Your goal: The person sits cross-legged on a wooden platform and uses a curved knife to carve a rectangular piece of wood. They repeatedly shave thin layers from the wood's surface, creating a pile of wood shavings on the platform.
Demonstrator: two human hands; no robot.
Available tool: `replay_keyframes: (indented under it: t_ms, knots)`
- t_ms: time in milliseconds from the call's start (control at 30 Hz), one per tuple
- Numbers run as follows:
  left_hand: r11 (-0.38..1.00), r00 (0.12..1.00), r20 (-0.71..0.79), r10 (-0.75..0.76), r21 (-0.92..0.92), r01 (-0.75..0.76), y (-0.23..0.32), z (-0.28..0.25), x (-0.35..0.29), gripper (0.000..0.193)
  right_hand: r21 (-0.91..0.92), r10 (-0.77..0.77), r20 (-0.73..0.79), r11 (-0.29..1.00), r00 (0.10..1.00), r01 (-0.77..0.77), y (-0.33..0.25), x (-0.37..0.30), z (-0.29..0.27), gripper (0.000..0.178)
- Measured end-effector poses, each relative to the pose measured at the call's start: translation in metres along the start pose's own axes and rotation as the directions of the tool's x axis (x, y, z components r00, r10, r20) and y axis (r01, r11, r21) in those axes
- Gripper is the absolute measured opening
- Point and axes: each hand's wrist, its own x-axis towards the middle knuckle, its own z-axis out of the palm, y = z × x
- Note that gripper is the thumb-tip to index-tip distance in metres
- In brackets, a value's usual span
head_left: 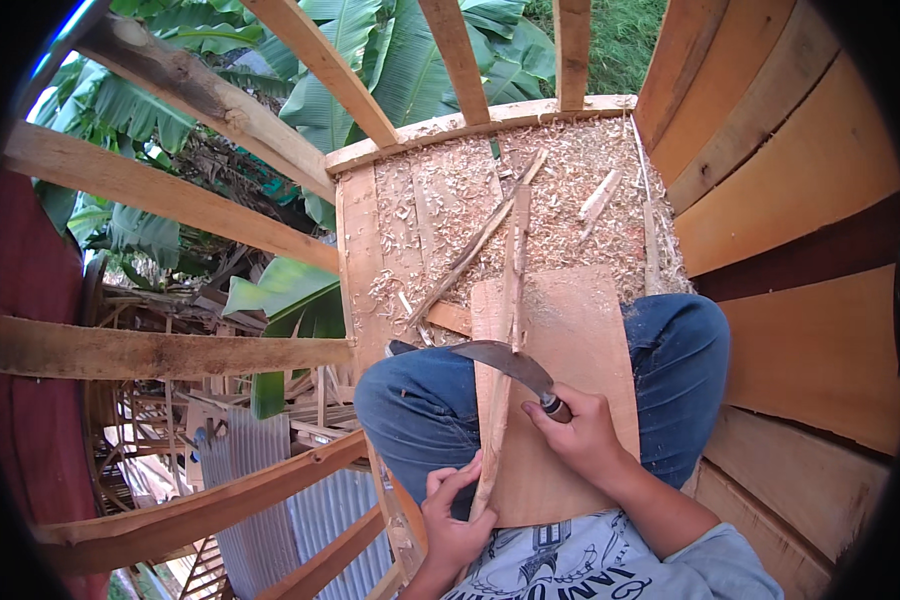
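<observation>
My right hand is closed round the dark handle of a curved knife. Its broad blade points left and lies across a long, narrow wooden stick. The near end of this stick is gripped between the thumb and fingers of my left hand. Under the stick, a wide flat board rests over my lap between my knees, its near end against my shirt. The stick runs away from me, past the board's far edge.
Curly wood shavings cover the plank floor ahead. A second stick lies there slantwise, with a short offcut to its right. Wooden railing bars stand left and ahead, with banana leaves beyond. A plank wall rises on the right.
</observation>
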Motion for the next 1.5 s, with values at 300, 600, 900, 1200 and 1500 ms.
replay_keyframes:
  t_ms: [300,600,900,1200,1500]
  knots:
    - [1.0,1.0,-0.006,0.008,-0.003,-0.008,-0.001,0.002,-0.003,0.053,-0.074,-0.035,-0.049,0.997,0.998,0.031,0.005,-0.002,0.005,0.018]
    - [0.999,0.999,-0.011,-0.038,-0.032,0.038,0.0,0.001,-0.003,0.056,-0.076,-0.151,-0.169,0.987,0.974,0.14,0.011,0.0,0.014,0.018]
    - [0.998,0.998,0.032,-0.049,-0.03,0.05,-0.001,0.0,-0.001,0.054,-0.216,-0.154,-0.143,0.969,0.978,0.121,0.012,0.004,0.008,0.02]
    - [0.998,0.998,0.034,-0.052,-0.024,0.053,-0.001,0.0,-0.001,0.056,-0.201,-0.159,-0.18,0.972,0.971,0.122,0.015,0.006,0.007,0.02]
    - [0.997,0.999,0.013,-0.041,-0.07,0.041,0.0,-0.001,0.0,0.055,-0.275,-0.238,-0.183,0.944,0.954,0.182,0.021,0.01,0.007,0.022]
